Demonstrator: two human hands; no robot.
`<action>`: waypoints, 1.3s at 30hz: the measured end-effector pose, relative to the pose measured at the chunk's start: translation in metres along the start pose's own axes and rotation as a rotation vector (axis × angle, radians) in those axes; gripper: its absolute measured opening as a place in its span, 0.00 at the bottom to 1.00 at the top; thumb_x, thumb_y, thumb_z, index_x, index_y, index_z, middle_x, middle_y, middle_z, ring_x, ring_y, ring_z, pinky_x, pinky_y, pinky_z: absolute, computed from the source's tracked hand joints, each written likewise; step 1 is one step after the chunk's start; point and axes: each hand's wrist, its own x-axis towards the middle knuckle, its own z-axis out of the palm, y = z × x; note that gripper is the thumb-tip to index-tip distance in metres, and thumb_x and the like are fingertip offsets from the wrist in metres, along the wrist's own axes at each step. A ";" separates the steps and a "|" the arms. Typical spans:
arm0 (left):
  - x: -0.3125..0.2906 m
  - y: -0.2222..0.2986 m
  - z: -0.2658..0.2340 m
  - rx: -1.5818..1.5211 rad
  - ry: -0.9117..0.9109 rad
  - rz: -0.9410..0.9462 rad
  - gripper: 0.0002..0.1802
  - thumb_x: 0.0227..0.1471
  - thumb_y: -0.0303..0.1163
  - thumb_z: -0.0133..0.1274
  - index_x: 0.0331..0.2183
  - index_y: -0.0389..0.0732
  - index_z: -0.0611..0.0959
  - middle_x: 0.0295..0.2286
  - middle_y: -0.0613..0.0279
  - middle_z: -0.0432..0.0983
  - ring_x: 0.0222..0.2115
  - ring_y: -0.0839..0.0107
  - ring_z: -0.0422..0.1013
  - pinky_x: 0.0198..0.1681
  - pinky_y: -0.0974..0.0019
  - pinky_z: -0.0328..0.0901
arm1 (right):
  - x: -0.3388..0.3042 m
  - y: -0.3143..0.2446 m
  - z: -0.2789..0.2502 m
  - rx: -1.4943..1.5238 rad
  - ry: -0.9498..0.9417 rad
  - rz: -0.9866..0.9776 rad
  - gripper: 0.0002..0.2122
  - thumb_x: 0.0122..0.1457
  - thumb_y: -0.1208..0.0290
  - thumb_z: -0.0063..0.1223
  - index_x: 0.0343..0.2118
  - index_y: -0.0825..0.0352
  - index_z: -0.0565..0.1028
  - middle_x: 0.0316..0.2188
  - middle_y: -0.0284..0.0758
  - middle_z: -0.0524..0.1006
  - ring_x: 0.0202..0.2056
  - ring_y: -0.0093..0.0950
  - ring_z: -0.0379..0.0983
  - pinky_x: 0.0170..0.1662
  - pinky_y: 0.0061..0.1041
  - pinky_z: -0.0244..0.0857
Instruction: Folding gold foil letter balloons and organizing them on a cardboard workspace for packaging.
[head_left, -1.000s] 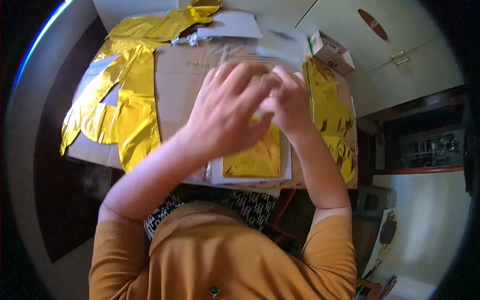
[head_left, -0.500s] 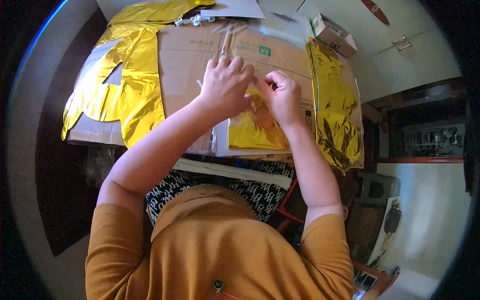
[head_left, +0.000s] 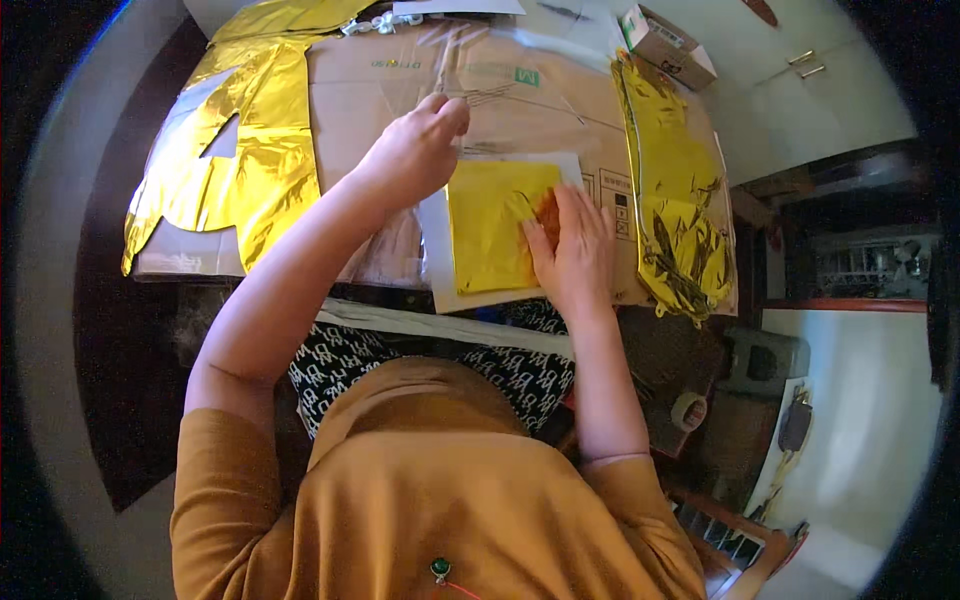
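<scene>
The gold foil rectangle (head_left: 490, 225) lies on a white sheet (head_left: 439, 240), its slightly longer axis running away from the body, a little skewed. The right hand (head_left: 573, 245), thumb spread from its fingers, rests on its right side; the left hand (head_left: 422, 145) curls by its far-left corner, whether pinching anything I cannot tell. Beneath lies cardboard (head_left: 350, 120); a small box (head_left: 668, 50) sits far right. Half a second ago, both hands were close together over the foil.
</scene>
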 end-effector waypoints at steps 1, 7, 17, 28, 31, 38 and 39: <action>-0.002 -0.002 -0.001 0.001 -0.019 0.012 0.09 0.46 0.23 0.54 0.33 0.39 0.74 0.33 0.49 0.72 0.34 0.44 0.73 0.39 0.48 0.70 | -0.004 -0.002 -0.003 -0.003 -0.009 -0.009 0.28 0.59 0.59 0.55 0.57 0.71 0.66 0.56 0.50 0.70 0.58 0.49 0.64 0.63 0.51 0.50; -0.010 -0.004 0.004 0.092 -0.085 0.075 0.07 0.47 0.25 0.52 0.32 0.38 0.73 0.30 0.50 0.71 0.31 0.45 0.73 0.34 0.49 0.70 | -0.041 -0.019 -0.017 0.512 0.209 0.223 0.27 0.60 0.64 0.56 0.58 0.73 0.64 0.56 0.53 0.70 0.59 0.44 0.66 0.63 0.45 0.54; -0.019 -0.002 0.000 0.169 -0.111 0.212 0.10 0.49 0.31 0.56 0.32 0.39 0.73 0.28 0.52 0.71 0.28 0.47 0.73 0.32 0.49 0.71 | -0.127 -0.042 0.007 1.775 0.087 0.963 0.15 0.63 0.69 0.50 0.50 0.70 0.69 0.43 0.38 0.76 0.40 0.31 0.75 0.41 0.32 0.71; -0.025 -0.001 -0.004 0.232 -0.030 0.293 0.07 0.48 0.30 0.55 0.30 0.41 0.74 0.27 0.57 0.71 0.30 0.55 0.74 0.33 0.53 0.71 | -0.138 -0.018 -0.067 1.394 0.220 1.025 0.14 0.59 0.72 0.54 0.46 0.72 0.74 0.40 0.39 0.79 0.37 0.31 0.78 0.42 0.29 0.74; -0.026 0.004 -0.004 0.171 -0.054 0.295 0.07 0.49 0.29 0.55 0.30 0.40 0.73 0.27 0.56 0.71 0.29 0.54 0.73 0.32 0.53 0.70 | -0.123 -0.002 -0.092 1.577 0.023 0.995 0.15 0.57 0.74 0.55 0.46 0.74 0.74 0.39 0.39 0.80 0.36 0.32 0.79 0.42 0.29 0.74; -0.032 0.014 -0.007 0.057 -0.083 0.290 0.08 0.49 0.28 0.57 0.32 0.40 0.74 0.28 0.55 0.70 0.29 0.53 0.72 0.32 0.54 0.71 | -0.085 0.007 -0.050 1.710 -0.330 1.004 0.10 0.56 0.76 0.55 0.41 0.72 0.79 0.36 0.36 0.82 0.36 0.28 0.79 0.42 0.30 0.74; -0.034 0.015 -0.010 0.057 -0.100 0.297 0.08 0.48 0.27 0.57 0.32 0.39 0.74 0.28 0.55 0.70 0.29 0.53 0.72 0.33 0.54 0.71 | -0.084 0.007 -0.050 1.737 -0.265 1.055 0.10 0.56 0.76 0.55 0.41 0.72 0.79 0.36 0.36 0.82 0.36 0.28 0.79 0.41 0.30 0.74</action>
